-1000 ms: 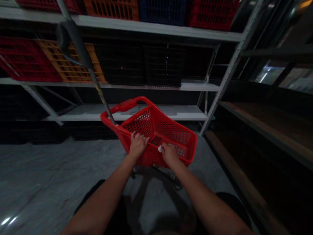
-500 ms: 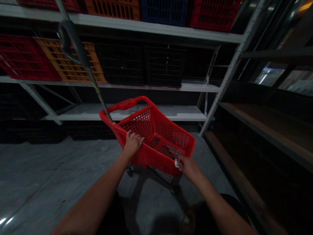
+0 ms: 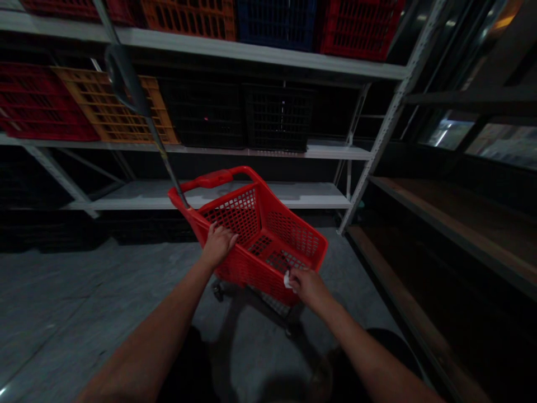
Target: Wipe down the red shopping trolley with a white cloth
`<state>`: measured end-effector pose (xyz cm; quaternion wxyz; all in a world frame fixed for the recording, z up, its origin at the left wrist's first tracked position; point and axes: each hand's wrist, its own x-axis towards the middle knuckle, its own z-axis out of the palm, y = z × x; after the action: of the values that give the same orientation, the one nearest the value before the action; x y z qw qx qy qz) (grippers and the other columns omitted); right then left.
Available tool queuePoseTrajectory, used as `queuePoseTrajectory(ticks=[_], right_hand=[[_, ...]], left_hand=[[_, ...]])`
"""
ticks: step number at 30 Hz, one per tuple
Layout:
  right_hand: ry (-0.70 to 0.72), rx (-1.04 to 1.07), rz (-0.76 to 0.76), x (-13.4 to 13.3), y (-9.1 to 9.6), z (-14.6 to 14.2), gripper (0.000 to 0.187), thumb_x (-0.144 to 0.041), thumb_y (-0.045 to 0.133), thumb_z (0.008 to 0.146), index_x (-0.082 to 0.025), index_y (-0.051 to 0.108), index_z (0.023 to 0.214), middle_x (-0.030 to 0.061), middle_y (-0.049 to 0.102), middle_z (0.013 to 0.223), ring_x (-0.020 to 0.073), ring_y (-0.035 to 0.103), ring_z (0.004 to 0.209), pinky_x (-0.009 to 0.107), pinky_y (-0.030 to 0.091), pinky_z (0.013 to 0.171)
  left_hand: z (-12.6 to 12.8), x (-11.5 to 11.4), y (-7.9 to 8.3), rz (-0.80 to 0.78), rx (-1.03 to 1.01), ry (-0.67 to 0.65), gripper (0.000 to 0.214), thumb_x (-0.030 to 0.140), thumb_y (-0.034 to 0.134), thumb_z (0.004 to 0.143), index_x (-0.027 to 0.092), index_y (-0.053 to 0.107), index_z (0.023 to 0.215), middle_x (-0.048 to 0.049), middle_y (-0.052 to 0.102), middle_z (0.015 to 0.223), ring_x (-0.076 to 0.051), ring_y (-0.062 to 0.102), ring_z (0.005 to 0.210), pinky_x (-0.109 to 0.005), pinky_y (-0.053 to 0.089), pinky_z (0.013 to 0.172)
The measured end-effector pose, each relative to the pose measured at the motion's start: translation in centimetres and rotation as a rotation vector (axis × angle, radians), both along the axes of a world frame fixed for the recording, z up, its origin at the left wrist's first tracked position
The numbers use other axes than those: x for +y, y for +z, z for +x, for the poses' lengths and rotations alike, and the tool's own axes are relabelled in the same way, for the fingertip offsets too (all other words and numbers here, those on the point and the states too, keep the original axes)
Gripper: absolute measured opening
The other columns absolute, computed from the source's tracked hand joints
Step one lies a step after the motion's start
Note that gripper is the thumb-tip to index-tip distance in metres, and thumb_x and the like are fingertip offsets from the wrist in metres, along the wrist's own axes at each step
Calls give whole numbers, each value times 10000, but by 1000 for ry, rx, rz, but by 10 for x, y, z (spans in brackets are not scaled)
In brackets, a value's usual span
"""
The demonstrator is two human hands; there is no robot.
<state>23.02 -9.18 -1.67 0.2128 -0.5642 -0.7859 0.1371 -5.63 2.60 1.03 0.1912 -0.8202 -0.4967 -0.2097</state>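
A red plastic shopping basket on small wheels stands on the grey floor in front of me, its long dark pull handle slanting up to the left. My left hand grips the basket's near rim, fingers curled over the edge. My right hand is closed on a small white cloth or wad and presses it against the basket's near right corner. The inside of the basket looks bare.
Metal shelving runs across the back with red, orange, black and blue crates. A dark wooden shelf unit lines the right side. Grey floor spreads to the left.
My right hand has slid from the middle of the near rim to the basket's right corner, carrying the white wad. The basket has shifted slightly left. My left hand has kept its grip.
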Motion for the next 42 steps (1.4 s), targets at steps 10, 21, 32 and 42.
queuePoseTrajectory(ticks=[10, 21, 32, 42], right_hand=[[54, 241, 263, -31, -31, -7, 161, -128, 469, 805, -192, 617, 813, 39, 633, 785, 166, 520, 772, 282, 411, 716], [135, 282, 271, 7, -37, 47, 214, -92, 472, 779, -192, 645, 857, 51, 658, 931, 171, 558, 833, 307, 445, 766], [67, 415, 171, -35, -38, -18, 213, -117, 464, 792, -204, 645, 865, 39, 651, 890, 157, 553, 835, 280, 445, 766], [-105, 306, 171, -14, -27, -14, 199, -93, 464, 762, -183, 639, 792, 46, 618, 761, 160, 527, 758, 265, 417, 721]], left_hand=[[68, -51, -20, -87, -295, 163, 330, 394, 335, 837, 243, 629, 836, -40, 573, 1105, -286, 313, 1189, -630, 129, 948], [99, -78, -49, -223, -403, -16, 335, 312, 401, 804, 200, 592, 552, -52, 640, 658, -241, 482, 929, -595, 116, 972], [96, -77, -47, -221, -398, -29, 342, 321, 385, 817, 195, 602, 583, -47, 638, 676, -237, 481, 929, -561, 165, 961], [94, -74, -47, -208, -398, -48, 333, 303, 422, 791, 203, 596, 526, -36, 620, 615, -230, 491, 921, -529, 241, 927]])
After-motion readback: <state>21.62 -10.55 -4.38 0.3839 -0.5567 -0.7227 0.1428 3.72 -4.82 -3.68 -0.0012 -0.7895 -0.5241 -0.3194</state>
